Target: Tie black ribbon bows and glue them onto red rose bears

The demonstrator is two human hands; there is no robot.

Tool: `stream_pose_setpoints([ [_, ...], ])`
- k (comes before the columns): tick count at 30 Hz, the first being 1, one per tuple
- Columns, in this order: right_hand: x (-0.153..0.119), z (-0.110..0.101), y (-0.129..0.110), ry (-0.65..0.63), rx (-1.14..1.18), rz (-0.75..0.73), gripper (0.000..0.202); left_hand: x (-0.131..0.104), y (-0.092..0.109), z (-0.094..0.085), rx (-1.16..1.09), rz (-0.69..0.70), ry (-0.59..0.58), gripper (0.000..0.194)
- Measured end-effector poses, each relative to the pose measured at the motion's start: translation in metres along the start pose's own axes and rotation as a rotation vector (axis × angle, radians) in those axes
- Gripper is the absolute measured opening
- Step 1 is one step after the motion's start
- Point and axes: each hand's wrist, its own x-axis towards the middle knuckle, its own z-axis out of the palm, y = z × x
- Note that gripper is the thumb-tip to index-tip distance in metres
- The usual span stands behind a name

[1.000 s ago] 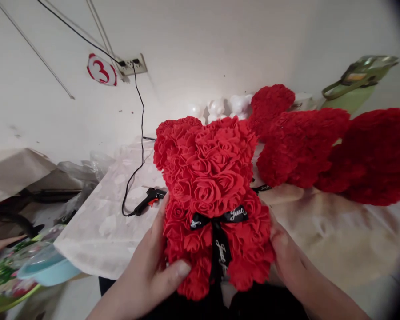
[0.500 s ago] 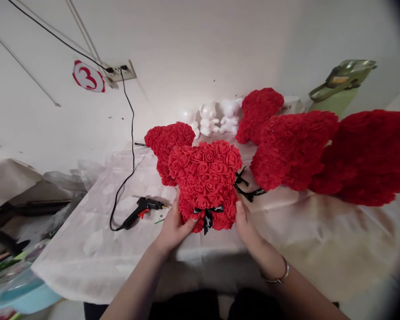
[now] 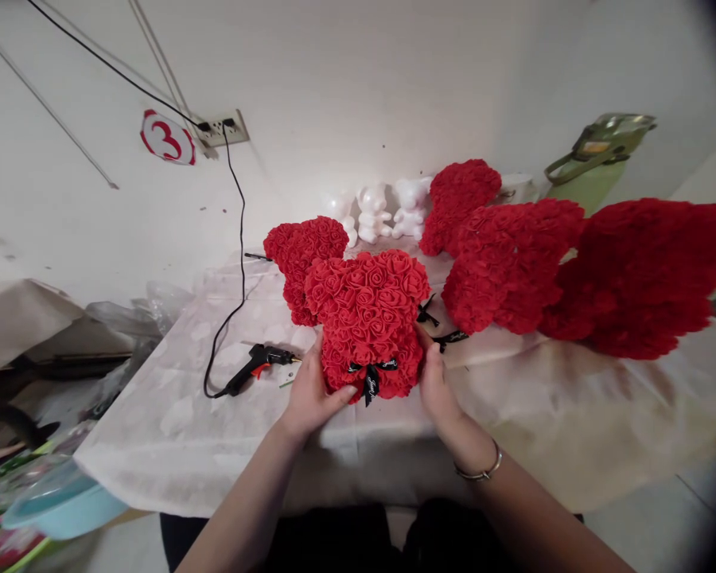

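Between my two hands, above the front part of the table, is a rose bear (image 3: 367, 302) covered in red foam roses. A black ribbon bow (image 3: 371, 374) with white lettering sits low on its front. My left hand (image 3: 316, 394) grips its lower left side, thumb across the front. On the opposite side my right hand (image 3: 438, 386) presses against its lower right, its fingers partly hidden behind the roses. Left of my left hand lies a black glue gun (image 3: 259, 366) with a red trigger. Loose black ribbon (image 3: 450, 338) rests just beyond my right hand.
More red rose bears (image 3: 513, 263) stand at the right, and another (image 3: 304, 255) at the back left. Several white bear forms (image 3: 374, 213) line the wall. The glue gun's cord (image 3: 242, 239) runs to a wall outlet (image 3: 227, 130). A blue basin (image 3: 65, 505) is at the lower left.
My view has shifted slightly. Both hands still hold the rose bear at its sides, and it appears tipped a little. The other things on the table have stayed put.
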Motion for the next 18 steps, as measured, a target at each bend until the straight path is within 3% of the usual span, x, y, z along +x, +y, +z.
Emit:
stream_pose_setpoints([
  [11, 0.005, 0.003, -0.004, -0.023, -0.066, -0.034, 0.063, 0.002, -0.001, 0.001, 0.028, 0.026, 0.002, 0.088],
  [15, -0.004, 0.001, -0.009, 0.019, -0.091, -0.104, 0.064, 0.001, -0.001, 0.001, 0.039, 0.049, 0.021, 0.091],
  [18, -0.022, 0.003, -0.022, 0.085, -0.195, -0.252, 0.074, 0.002, 0.001, 0.000, 0.047, 0.059, 0.035, 0.093],
])
